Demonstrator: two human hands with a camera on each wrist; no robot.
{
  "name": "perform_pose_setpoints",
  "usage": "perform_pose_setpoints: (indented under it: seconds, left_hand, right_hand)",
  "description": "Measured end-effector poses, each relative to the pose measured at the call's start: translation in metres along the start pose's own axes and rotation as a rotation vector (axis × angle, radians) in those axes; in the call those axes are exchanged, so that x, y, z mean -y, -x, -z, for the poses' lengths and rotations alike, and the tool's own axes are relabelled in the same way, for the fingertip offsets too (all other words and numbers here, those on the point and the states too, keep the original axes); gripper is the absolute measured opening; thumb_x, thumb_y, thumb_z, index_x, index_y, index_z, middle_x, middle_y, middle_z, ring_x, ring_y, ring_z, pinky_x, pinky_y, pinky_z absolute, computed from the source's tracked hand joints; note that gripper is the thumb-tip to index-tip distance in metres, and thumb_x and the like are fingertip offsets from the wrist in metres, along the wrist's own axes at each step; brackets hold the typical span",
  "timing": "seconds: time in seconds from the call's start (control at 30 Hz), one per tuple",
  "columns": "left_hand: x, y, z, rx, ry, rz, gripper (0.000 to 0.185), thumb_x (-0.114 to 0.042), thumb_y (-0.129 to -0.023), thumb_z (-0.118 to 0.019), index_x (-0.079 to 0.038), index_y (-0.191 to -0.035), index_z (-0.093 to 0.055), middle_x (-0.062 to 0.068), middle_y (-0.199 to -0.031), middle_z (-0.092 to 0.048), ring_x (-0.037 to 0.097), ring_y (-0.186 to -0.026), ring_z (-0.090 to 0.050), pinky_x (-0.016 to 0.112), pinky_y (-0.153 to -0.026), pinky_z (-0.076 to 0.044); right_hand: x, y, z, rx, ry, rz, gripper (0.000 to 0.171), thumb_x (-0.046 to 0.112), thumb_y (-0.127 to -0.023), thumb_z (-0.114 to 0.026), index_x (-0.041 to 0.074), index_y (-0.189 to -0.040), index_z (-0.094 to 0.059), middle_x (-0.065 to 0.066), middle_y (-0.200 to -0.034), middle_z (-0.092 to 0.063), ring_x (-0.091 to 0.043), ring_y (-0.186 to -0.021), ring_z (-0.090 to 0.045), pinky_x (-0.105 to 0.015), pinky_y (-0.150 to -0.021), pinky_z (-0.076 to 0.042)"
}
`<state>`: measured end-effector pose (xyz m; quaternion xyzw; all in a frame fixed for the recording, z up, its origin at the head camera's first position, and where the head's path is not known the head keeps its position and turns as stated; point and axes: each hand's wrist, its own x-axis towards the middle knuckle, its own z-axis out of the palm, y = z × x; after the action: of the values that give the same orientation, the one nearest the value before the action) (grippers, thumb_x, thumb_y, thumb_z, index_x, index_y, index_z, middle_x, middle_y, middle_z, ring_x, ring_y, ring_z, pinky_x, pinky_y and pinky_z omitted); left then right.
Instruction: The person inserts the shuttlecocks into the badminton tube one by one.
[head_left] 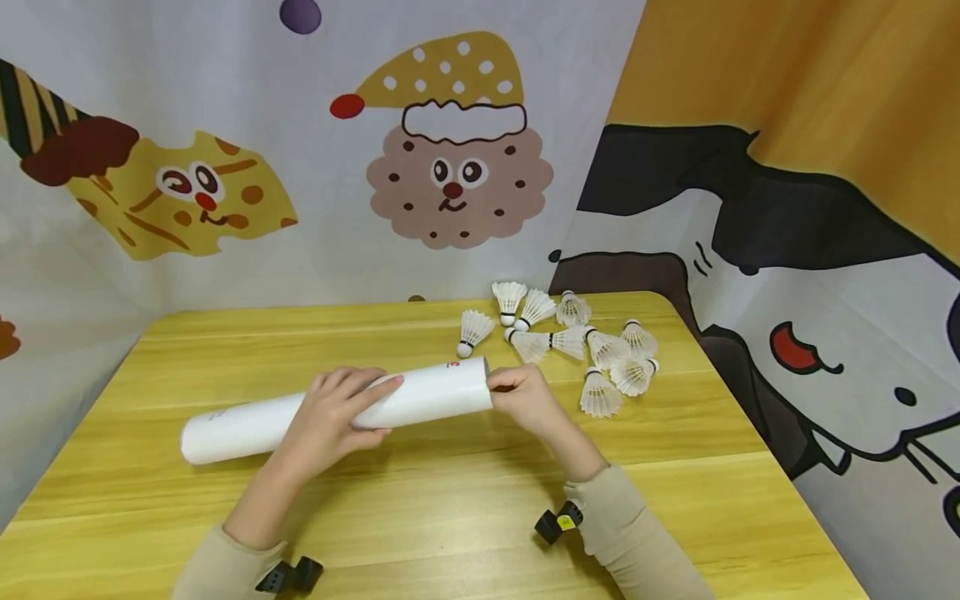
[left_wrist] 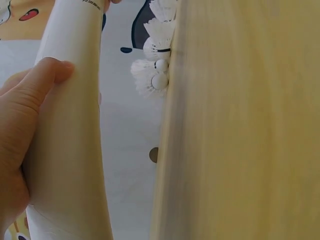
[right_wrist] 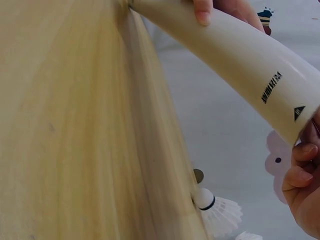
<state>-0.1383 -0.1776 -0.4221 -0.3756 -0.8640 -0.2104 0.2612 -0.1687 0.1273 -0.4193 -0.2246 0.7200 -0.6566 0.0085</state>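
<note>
A long white shuttlecock tube (head_left: pixel 435 395) slants across the middle of the table in the head view, its right end raised and its left end low. My left hand (head_left: pixel 328 421) grips the tube around its middle, the thumb (left_wrist: pixel 50 72) lying along the side in the left wrist view. At the tube's right mouth is my right hand (head_left: pixel 528 402), its bent fingers (right_wrist: pixel 304 162) right at the rim. I cannot tell what those fingers hold, as the tube's mouth hides it. Several white shuttlecocks (head_left: pixel 600 393) lie just behind and right of this hand.
The wooden table (head_left: pixel 420 517) ends at a back edge close to a printed cloth (head_left: pixel 315 275). One shuttlecock (head_left: pixel 475 332) lies just behind the tube's raised end. The others spread over the table's back right corner.
</note>
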Motion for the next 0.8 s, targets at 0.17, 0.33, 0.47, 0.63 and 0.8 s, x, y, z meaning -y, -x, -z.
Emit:
perform_pose_setpoints:
  seconds: [0.17, 0.33, 0.47, 0.63, 0.8]
  left_hand:
    - [-0.001, 0.000, -0.001, 0.017, 0.000, 0.006, 0.063, -0.064, -0.091, -0.042, -0.023, -0.137, -0.055, 0.008, -0.125, -0.058, 0.029, -0.106, -0.052, 0.051, -0.082, -0.040]
    - [-0.001, 0.000, -0.001, 0.031, -0.001, 0.013, 0.063, -0.064, -0.091, -0.042, -0.023, -0.137, -0.055, 0.008, -0.126, -0.057, 0.028, -0.106, -0.052, 0.051, -0.082, -0.040]
    - [-0.001, 0.000, -0.001, 0.040, 0.000, 0.015, 0.063, -0.063, -0.091, -0.042, -0.023, -0.137, -0.055, 0.008, -0.126, -0.057, 0.028, -0.107, -0.052, 0.051, -0.084, -0.040]
    - [0.000, 0.001, -0.001, 0.042, 0.001, 0.014, 0.063, -0.064, -0.091, -0.042, -0.023, -0.138, -0.054, 0.009, -0.126, -0.057, 0.028, -0.107, -0.052, 0.051, -0.083, -0.040]
    - [0.000, 0.001, -0.002, 0.035, -0.003, 0.011, 0.064, -0.064, -0.091, -0.042, -0.023, -0.138, -0.055, 0.008, -0.127, -0.057, 0.029, -0.107, -0.052, 0.052, -0.083, -0.040]
  right_hand:
    - [-0.002, 0.001, -0.002, 0.019, 0.004, -0.011, 0.006, -0.019, -0.076, -0.064, -0.017, -0.081, -0.069, -0.028, -0.083, -0.067, -0.013, -0.069, -0.062, -0.025, -0.064, -0.051]
    - [-0.003, 0.001, -0.002, 0.034, 0.010, -0.016, 0.007, -0.017, -0.076, -0.064, -0.018, -0.082, -0.068, -0.025, -0.085, -0.068, -0.013, -0.070, -0.063, -0.026, -0.064, -0.052]
    - [0.001, 0.000, -0.001, 0.058, 0.007, -0.015, 0.010, -0.018, -0.076, -0.064, -0.017, -0.085, -0.068, -0.026, -0.087, -0.068, -0.014, -0.070, -0.062, -0.026, -0.064, -0.052]
    - [0.002, 0.000, 0.001, 0.077, 0.027, -0.001, 0.012, -0.020, -0.074, -0.064, -0.017, -0.085, -0.067, -0.024, -0.082, -0.068, -0.016, -0.065, -0.057, -0.024, -0.059, -0.049]
    - [0.021, 0.001, 0.004, 0.080, 0.060, 0.041, 0.014, -0.020, -0.072, -0.061, -0.018, -0.086, -0.065, -0.022, -0.070, -0.062, -0.012, -0.056, -0.045, -0.021, -0.051, -0.038]
